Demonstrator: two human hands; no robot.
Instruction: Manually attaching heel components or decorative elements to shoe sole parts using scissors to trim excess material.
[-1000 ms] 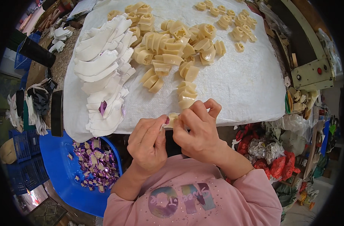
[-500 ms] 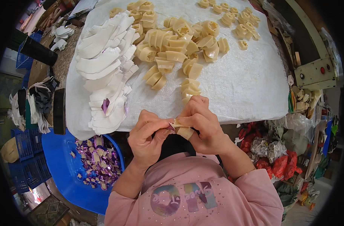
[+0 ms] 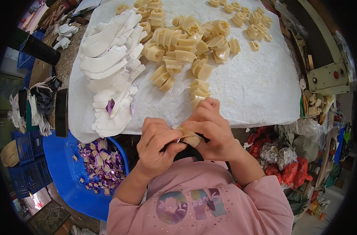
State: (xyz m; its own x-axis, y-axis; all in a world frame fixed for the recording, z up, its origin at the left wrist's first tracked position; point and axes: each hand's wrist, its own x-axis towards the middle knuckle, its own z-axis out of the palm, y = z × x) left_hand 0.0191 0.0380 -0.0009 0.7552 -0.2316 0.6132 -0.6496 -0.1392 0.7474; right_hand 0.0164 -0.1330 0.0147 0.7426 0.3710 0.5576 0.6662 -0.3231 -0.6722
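Just off the near edge of the table, my right hand (image 3: 211, 127) grips a cream plastic shoe heel (image 3: 191, 139), its fingers curled round it. My left hand (image 3: 157, 138) is closed against the heel's left end, pinching a thin purple piece of covering that the fingers mostly hide. A short row of cream heels (image 3: 199, 89) lies just beyond my right hand. Left of it, overlapping white curved leather-like pieces (image 3: 108, 58) form a long stack, with a small purple piece (image 3: 110, 106) on top.
Beyond, more cream heels (image 3: 182, 43) lie heaped on the white-covered table (image 3: 260, 82), with smaller ones (image 3: 258, 29) at the far right. A blue tub (image 3: 61, 164) of purple-covered pieces (image 3: 100, 166) stands at lower left. Red plastic bags (image 3: 297, 172) lie at right.
Both hands stay together at the heel. The left fingers have shifted slightly and now cover most of the purple piece. The heel has turned a little in the right hand.
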